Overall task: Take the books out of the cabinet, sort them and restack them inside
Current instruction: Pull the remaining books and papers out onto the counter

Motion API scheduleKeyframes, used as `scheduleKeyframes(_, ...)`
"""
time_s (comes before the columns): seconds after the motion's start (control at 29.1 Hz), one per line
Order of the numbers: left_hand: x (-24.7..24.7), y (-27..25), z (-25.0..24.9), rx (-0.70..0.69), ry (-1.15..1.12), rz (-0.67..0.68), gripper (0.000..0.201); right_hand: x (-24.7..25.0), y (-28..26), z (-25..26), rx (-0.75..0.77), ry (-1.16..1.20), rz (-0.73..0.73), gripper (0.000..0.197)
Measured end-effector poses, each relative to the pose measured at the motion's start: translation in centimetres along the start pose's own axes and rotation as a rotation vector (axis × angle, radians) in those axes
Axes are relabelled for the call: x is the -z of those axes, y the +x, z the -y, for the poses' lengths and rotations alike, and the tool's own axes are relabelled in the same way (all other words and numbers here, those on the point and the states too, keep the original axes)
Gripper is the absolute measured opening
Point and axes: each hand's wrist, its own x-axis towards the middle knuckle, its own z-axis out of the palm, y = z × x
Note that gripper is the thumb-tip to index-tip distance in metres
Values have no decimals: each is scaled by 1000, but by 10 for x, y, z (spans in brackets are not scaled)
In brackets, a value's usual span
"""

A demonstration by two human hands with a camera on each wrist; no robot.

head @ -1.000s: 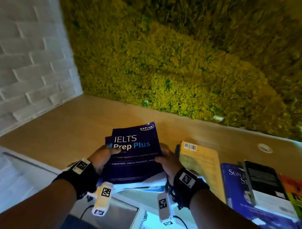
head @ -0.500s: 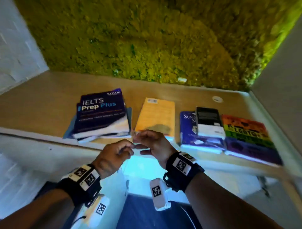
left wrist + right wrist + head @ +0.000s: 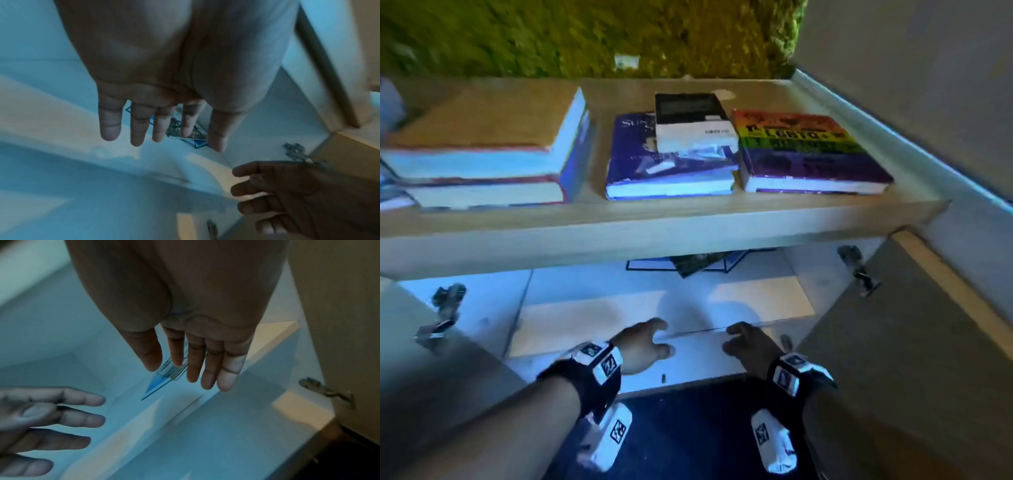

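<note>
Both my hands reach low into the open cabinet, empty, fingers straight and spread. My left hand (image 3: pixel 643 344) and right hand (image 3: pixel 748 344) hover over the white cabinet shelf (image 3: pixel 585 322). At the back of the cabinet lie thin books (image 3: pixel 698 263), a dark one across a blue-edged one; in the left wrist view these books (image 3: pixel 186 135) show beyond my fingers, and in the right wrist view they (image 3: pixel 164 378) lie past my fingertips. On the wooden top (image 3: pixel 654 222) rest a tan stack (image 3: pixel 482 147), a purple book (image 3: pixel 664 164) with a black-and-white book (image 3: pixel 691 120) on it, and a rainbow book (image 3: pixel 801 147).
Both cabinet doors stand open, the right door (image 3: pixel 911 325) close beside my right wrist, with metal hinges (image 3: pixel 859 270) on the inner walls. A green moss wall (image 3: pixel 585 34) backs the top. A grey wall (image 3: pixel 928 85) closes the right side.
The IELTS stack was set down on the wooden top and released. My view dropped and both empty hands went down from the top's front edge into the cabinet opening.
</note>
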Motion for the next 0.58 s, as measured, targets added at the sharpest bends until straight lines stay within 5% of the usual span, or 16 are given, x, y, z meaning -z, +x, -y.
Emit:
scheduleKeyframes(0.17, 22, 116, 6, -71, -40, -195, 77, 24, 128, -13, 47, 183, -252, 61)
scheduleKeyframes(0.31, 34, 177, 27, -70, -72, -259, 80, 34, 199, -9, 52, 319, -302, 68)
scheduleKeyframes(0.48, 44, 222, 31, -75, -134, -401, 69, 39, 237, -5, 59, 487, -385, 27)
scheduleKeyframes(0.58, 46, 245, 30, -71, -126, -473, 82, 47, 240, -1, 72, 514, -382, 34)
